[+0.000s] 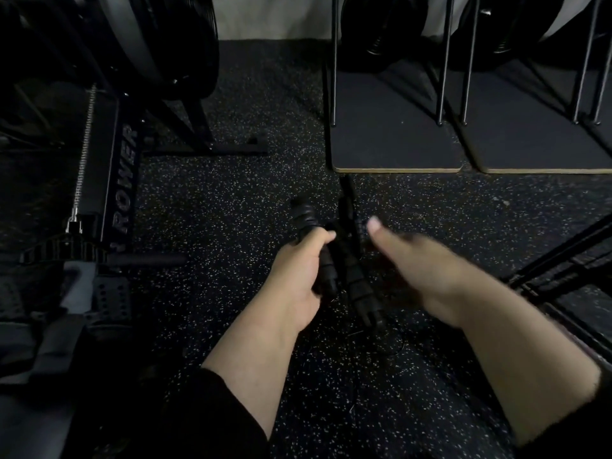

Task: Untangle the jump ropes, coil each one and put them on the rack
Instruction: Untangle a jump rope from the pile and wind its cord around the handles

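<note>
The left hand point(299, 273) grips one handle point(306, 217). Another handle point(359, 283) lies lengthwise between both hands, nearer the blurred right hand point(417, 260), whose grip I cannot tell.

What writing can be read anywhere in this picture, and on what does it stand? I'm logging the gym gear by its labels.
"ROWER": grey capitals running lengthwise on the black rail of the rowing machine at the left; anything printed below the word is cut off and too dark to read.
No other text is readable: the jump rope handles, floor boards and weight plates show none.
</note>
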### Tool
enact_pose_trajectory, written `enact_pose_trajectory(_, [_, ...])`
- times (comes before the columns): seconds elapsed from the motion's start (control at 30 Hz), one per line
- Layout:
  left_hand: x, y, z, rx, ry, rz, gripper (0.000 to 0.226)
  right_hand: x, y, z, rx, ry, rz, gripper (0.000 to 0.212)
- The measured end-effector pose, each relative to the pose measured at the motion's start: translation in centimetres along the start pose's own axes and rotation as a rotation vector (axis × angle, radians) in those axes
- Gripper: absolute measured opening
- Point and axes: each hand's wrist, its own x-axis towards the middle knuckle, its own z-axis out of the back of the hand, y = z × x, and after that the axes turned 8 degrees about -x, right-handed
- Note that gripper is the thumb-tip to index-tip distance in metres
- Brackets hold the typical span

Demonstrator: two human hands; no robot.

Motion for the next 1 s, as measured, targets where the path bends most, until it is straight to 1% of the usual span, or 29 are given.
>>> enact_pose_trajectory(0.03, [0.1,-0.1,0.0,0.000,-0.009,-0.005,0.020,-1.1,-0.9,-0.7,0.070,0.122,0.021,0.068])
enact_pose_trajectory(0.07, [0.0,-0.1,0.0,0.000,-0.010,-0.002,0.021,-2.0,-1.5,-1.6,0.149,0.170,0.046,0.055])
enact_pose_trajectory(0.1, [-0.1,-0.1,-0.1,0.007,-0.011,0.000,0.021,-2.4,-2.2,-2.4,0.171,0.138,0.071,0.044])
enact_pose_trajectory(0.17, [-0.7,0.1,-0.5,0.021,-0.006,0.007,0.022,-2.5,-3.5,-3.5,0.096,-0.065,0.103,0.030])
enact_pose_trajectory(0.23, [-1.4,0.4,-0.7,0.042,0.026,0.038,0.023,-2.6,-4.1,-3.9,0.058,-0.258,0.132,0.028])
enact_pose_trajectory(0.27, [-2.0,0.5,-0.8,0.044,0.055,0.067,0.024,-2.7,-4.2,-3.9,0.084,-0.309,0.150,0.028])
enact_pose_trajectory(0.3, [-2.6,0.7,-0.9,0.038,0.091,0.098,0.024,-2.7,-4.4,-3.8,0.118,-0.321,0.166,0.028])
enact_pose_trajectory(0.37, [-3.6,1.4,-1.0,0.021,0.158,0.141,0.024,-2.9,-4.6,-4.0,0.198,-0.272,0.182,0.027])
enact_pose_trajectory(0.47, [-4.3,2.9,-1.2,0.055,0.152,0.134,0.021,-3.5,-5.0,-5.1,0.312,-0.221,0.163,0.023])
enact_pose_trajectory(0.7, [-3.9,3.1,-0.8,0.099,0.142,0.134,0.021,-3.3,-5.3,-5.6,0.362,-0.224,0.138,0.028])
enact_pose_trajectory(0.77, [-3.7,2.9,-0.7,0.099,0.144,0.140,0.022,-3.0,-5.1,-5.5,0.354,-0.199,0.152,0.028])
enact_pose_trajectory(0.8, [-3.7,2.8,-0.6,0.099,0.144,0.141,0.022,-2.8,-5.1,-5.4,0.359,-0.153,0.168,0.028])
enact_pose_trajectory(0.87, [-3.6,2.5,-0.3,0.115,0.151,0.140,0.026,-2.5,-4.9,-5.2,0.374,-0.014,0.200,0.035])
enact_pose_trajectory(0.93, [-3.4,2.2,0.0,0.177,0.179,0.143,0.039,-2.0,-4.7,-4.5,0.372,0.093,0.195,0.044])
enact_pose_trajectory(1.0, [-3.3,2.2,0.3,0.212,0.213,0.149,0.051,-1.4,-4.6,-3.8,0.357,0.169,0.186,0.047])
